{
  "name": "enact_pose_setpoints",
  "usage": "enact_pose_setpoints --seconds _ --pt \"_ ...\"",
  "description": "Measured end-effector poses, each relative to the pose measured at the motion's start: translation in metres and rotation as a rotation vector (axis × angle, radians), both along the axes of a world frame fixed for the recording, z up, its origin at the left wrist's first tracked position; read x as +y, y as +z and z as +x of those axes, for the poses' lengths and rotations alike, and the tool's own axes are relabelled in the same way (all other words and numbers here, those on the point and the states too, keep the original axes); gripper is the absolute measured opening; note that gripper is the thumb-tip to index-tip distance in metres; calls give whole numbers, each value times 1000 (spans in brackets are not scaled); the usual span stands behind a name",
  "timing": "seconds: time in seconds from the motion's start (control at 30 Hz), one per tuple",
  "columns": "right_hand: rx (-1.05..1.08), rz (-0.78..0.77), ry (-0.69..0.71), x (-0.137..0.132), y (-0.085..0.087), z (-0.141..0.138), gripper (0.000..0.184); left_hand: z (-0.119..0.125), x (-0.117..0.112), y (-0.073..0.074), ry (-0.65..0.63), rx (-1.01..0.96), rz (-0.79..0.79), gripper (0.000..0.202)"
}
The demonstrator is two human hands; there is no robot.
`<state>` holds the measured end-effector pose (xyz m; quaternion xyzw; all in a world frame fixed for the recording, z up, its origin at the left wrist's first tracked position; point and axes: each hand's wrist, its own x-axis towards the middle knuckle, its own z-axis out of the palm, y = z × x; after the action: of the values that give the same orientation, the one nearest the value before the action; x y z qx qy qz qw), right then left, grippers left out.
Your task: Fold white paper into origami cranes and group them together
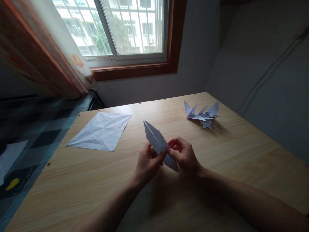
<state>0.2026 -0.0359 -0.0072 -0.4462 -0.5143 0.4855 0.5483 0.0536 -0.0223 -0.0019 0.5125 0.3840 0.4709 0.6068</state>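
A folded sheet of white paper [154,137], long and pointed like a diamond, is held up above the wooden table between both hands. My left hand [148,162] grips its lower left side, thumb on the front. At its right edge, near the middle, my right hand [184,154] pinches the paper between thumb and fingers. The lower point of the paper slants down to the right, partly hidden behind my hands. A creased, unfolded paper sheet [101,131] lies flat on the table to the left.
Several folded paper figures [204,114] stand together at the table's [236,180] back right. Left of the table lies a dark checked cloth [21,129] with another white sheet [12,158] on it. Behind are a window [137,29], a curtain [41,48] and grey walls.
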Motion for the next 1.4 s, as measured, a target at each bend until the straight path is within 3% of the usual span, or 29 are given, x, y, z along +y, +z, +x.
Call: enact_pose_setpoints --seconds 0.23,0.47,0.67,0.83,1.03,1.27,1.4 --pt "84 -79 63 5 0 1 20 -5 1 -7 -88 -35 48 32" --pt "81 -31 20 10 -1 2 17 -9 4 -14 -79 -24 140 28" --pt "-100 58 -5 0 4 -2 10 -8 2 -7 14 108 168 21" --pt "-311 196 -49 -5 10 -3 11 -5 2 -4 51 92 183 11" --pt "-398 334 -58 -9 9 -5 8 -5 2 -5 80 174 165 11" --pt "-458 485 -174 -8 1 -5 20 -6 0 -5 56 230 211 16" --pt "-485 573 -144 -7 4 -3 20 -6 -1 -3 56 279 255 17"
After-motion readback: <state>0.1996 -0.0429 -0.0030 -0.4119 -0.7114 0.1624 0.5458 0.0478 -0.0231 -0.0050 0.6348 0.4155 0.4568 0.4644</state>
